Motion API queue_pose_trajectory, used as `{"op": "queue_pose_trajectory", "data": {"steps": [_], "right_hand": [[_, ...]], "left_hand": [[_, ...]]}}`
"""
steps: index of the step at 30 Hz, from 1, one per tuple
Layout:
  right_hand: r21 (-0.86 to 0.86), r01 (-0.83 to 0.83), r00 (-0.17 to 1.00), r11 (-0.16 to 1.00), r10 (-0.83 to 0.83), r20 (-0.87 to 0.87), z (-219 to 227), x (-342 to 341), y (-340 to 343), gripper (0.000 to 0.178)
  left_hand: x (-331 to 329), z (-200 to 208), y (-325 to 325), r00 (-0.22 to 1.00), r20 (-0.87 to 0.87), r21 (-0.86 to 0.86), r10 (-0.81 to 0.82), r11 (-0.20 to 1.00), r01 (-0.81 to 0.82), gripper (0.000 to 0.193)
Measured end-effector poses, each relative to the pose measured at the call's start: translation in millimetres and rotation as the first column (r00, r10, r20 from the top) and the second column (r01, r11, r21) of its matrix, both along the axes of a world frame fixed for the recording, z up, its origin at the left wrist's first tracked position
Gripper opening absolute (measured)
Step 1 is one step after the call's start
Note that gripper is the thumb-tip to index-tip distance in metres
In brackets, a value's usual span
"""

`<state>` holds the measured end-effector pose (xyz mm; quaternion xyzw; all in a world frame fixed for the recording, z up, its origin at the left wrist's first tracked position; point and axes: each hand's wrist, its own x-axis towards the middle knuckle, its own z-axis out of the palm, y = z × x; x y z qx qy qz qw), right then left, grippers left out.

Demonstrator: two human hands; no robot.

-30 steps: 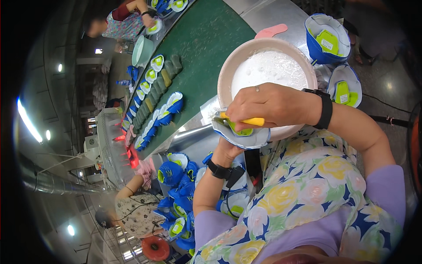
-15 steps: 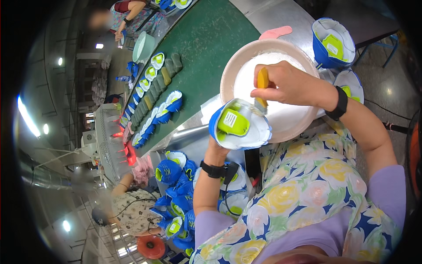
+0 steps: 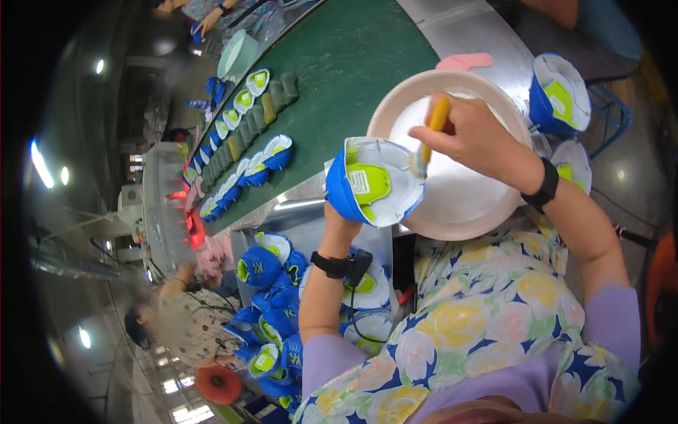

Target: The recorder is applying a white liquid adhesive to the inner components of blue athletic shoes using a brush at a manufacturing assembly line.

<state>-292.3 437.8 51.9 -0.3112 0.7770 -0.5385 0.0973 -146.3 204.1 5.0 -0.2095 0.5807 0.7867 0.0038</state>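
My left hand [image 3: 340, 223] holds up a blue shoe upper [image 3: 339, 185] from below, its fingers mostly hidden behind it. The upper's white underside faces me, with a lime-green piece carrying a white label inside. In my right hand [image 3: 472, 134] is a brush [image 3: 436, 120] with a yellow handle, gripped between thumb and fingers. The brush's bristles touch the white edge of the upper on its right side. Just beyond and beneath my right hand stands a pale pink basin [image 3: 385, 120] of white liquid [image 3: 462, 201].
A green conveyor belt [image 3: 339, 78] carries rows of uppers [image 3: 258, 169] and grey-green lasts [image 3: 247, 145]. Blue uppers [image 3: 272, 297] lie heaped at my left. Stacked uppers [image 3: 561, 92] stand right of the basin. Co-workers [image 3: 194, 318] are at the left and far edge.
The upper has turned and shifted slightly left in my left hand. My right hand and the brush have moved a little right, the bristles staying at the upper's right edge.
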Motion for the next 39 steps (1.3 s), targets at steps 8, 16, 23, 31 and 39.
{"op": "queue_pose_trajectory", "data": {"steps": [8,16,23,31,39], "right_hand": [[0.086,0.164,0.954,0.983,-0.18,0.239,-4,16,34,0.016],[0.115,0.141,0.859,0.983,-0.179,0.479,-18,31,43,0.012],[0.155,0.139,0.897,0.978,-0.19,0.4,-18,37,57,0.008],[-0.092,0.053,0.977,0.994,-0.032,0.213,-36,77,58,0.013],[-0.424,0.3,0.953,0.855,-0.248,0.174,-57,54,13,0.031]], "left_hand": [[-37,-61,-113,0.966,0.08,-0.057,0.244,0.969,-0.24,0.027],[-44,-149,-229,0.756,0.248,-0.215,0.605,0.796,-0.566,0.038],[32,-8,-205,0.896,0.439,-0.475,-0.068,0.829,0.296,0.029],[172,-61,-157,0.649,0.736,-0.677,-0.195,-0.235,0.697,0.028],[33,-75,-236,0.025,0.358,-0.807,-0.933,-0.323,-0.494,0.042]]}}
